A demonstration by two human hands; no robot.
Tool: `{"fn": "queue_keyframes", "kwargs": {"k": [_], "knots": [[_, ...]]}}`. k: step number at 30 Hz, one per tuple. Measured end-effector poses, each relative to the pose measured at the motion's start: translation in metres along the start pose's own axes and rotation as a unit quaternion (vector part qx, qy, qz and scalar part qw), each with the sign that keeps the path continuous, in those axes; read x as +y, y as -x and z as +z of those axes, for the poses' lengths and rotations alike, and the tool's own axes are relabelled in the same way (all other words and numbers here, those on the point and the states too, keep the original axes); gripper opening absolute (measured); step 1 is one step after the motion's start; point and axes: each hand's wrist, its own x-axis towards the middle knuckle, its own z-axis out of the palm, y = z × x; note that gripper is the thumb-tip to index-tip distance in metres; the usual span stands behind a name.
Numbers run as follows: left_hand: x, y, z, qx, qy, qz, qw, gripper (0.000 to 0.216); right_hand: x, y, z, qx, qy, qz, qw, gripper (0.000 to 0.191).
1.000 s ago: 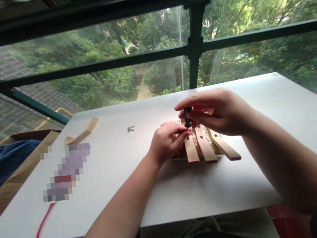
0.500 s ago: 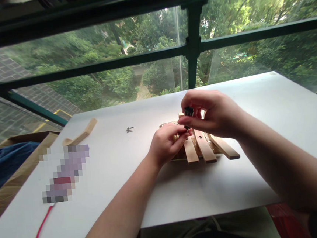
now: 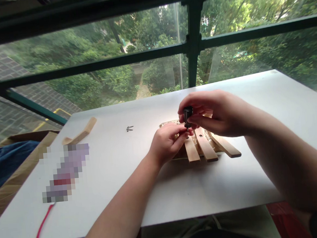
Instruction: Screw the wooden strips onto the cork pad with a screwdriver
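My right hand (image 3: pixel 210 114) is closed round the black handle of a screwdriver (image 3: pixel 188 115), held upright with its tip down. At that tip my left hand (image 3: pixel 168 142) pinches with thumb and forefinger; what sits between them is hidden. Both hands are over the nearest wooden slat (image 3: pixel 192 151). Beside it lie a middle slat (image 3: pixel 207 146) with a dark hole or screw head, and a slanted slat (image 3: pixel 227 146) on the right. Under the slats is a brown base (image 3: pixel 181 156) with shiny clear wrapping, partly covered by my hands.
Several screws (image 3: pixel 129 128) lie on the white table (image 3: pixel 119 181). An angled wooden piece (image 3: pixel 80 132) rests at the left, near a blurred-out purple object (image 3: pixel 73 161) with a red cord (image 3: pixel 42 229). A cardboard box (image 3: pixel 20 160) holding blue cloth stands past the left edge. Windows border the back.
My right hand has shifted its fingers on the screwdriver, so more of the black handle shows. My left hand stays at the tip. The slats appear slightly shifted.
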Motion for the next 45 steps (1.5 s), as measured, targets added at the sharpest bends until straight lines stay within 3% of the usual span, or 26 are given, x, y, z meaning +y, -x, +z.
{"fn": "queue_keyframes", "kwargs": {"k": [7, 14, 25, 32, 38, 45], "knots": [[-0.002, 0.000, 0.001, -0.001, 0.004, -0.004, 1.000, 0.012, 0.003, -0.002, 0.008, 0.040, 0.011, 0.028, 0.999, 0.013], [-0.003, 0.002, 0.003, 0.021, -0.010, -0.005, 1.000, 0.010, 0.001, -0.003, 0.013, 0.054, 0.043, 0.027, 0.997, 0.015], [-0.003, 0.000, 0.001, 0.004, -0.032, 0.014, 0.999, 0.013, 0.005, -0.005, 0.023, 0.100, 0.041, 0.049, 0.993, 0.015], [-0.003, 0.000, 0.001, 0.000, -0.042, 0.030, 0.999, 0.009, 0.006, -0.005, 0.021, 0.086, 0.026, 0.007, 0.996, 0.018], [-0.002, 0.001, 0.001, -0.011, -0.039, 0.016, 0.999, 0.014, 0.002, 0.001, 0.012, 0.040, -0.087, -0.049, 0.994, 0.048], [-0.003, 0.002, 0.000, -0.017, -0.018, 0.012, 1.000, 0.010, 0.002, 0.000, 0.008, 0.053, -0.026, -0.001, 0.998, 0.031]]}}
